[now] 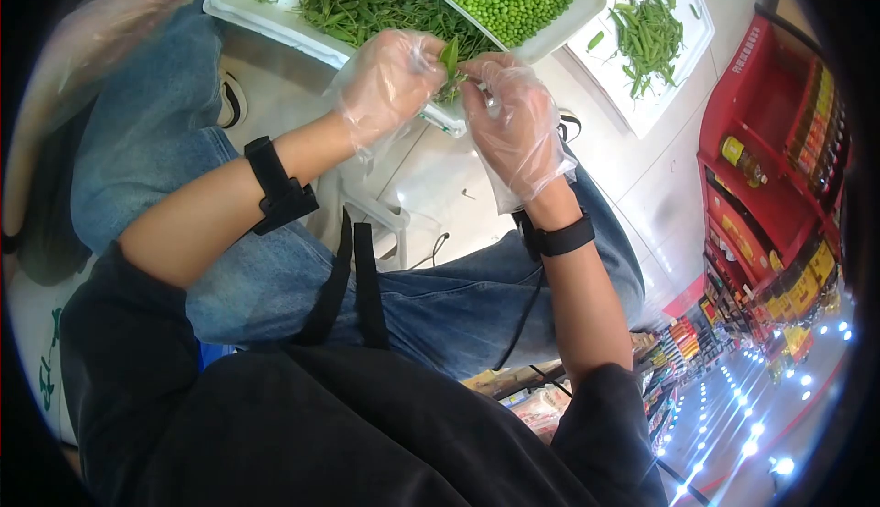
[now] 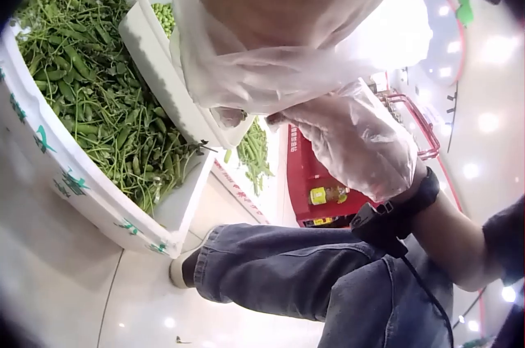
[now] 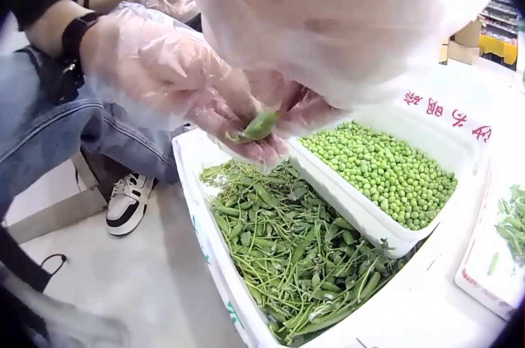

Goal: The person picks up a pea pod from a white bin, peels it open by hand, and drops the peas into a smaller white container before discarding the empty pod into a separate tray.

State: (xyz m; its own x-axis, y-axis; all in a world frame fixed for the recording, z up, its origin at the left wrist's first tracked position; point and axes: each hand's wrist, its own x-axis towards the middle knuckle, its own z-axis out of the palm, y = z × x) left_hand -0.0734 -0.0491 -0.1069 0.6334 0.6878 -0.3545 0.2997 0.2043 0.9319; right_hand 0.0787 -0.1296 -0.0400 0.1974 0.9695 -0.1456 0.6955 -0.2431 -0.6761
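Both forearms reached forward from the lap, bent at the elbows, the gloved hands meeting just by the near edge of the white box. The left hand pinched a green pod in narrowed fingers; the right hand, fingers curled, gripped its other end. The pod lay between both sets of fingertips, the peas beyond.
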